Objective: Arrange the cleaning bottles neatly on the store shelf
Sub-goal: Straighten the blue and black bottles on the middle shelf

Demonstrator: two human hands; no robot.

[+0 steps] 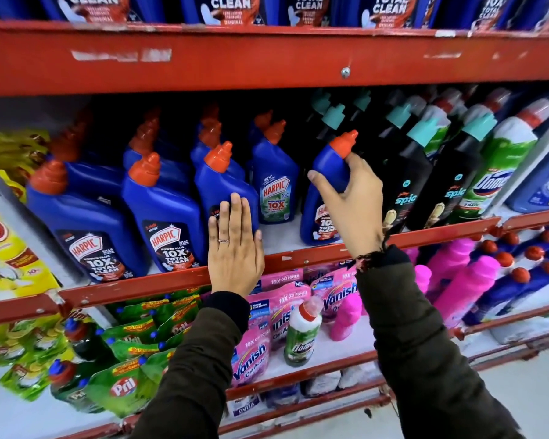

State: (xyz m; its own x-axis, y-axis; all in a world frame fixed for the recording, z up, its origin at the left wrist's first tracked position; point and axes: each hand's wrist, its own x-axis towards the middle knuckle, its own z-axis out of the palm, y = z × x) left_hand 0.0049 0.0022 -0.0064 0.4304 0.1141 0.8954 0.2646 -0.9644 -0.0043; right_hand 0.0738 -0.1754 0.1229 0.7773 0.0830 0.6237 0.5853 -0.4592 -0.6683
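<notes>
Blue Harpic bottles with orange caps stand in rows on the middle red shelf (298, 255). My right hand (354, 201) grips the shoulder of one blue Harpic bottle (327, 163), which stands near the shelf's front edge. My left hand (235, 248) lies flat, fingers together, against the front of another blue Harpic bottle (222, 182) in the third row. A smaller Harpic bottle with a green label (274, 185) stands further back between those two.
Black Spic bottles (415, 175) and white-green Domex bottles (504, 163) fill the shelf to the right. Yellow packs (7, 245) sit at the left. The shelf below holds Pril pouches (124, 384), pink Vanish pouches (254, 353) and pink bottles (463, 280).
</notes>
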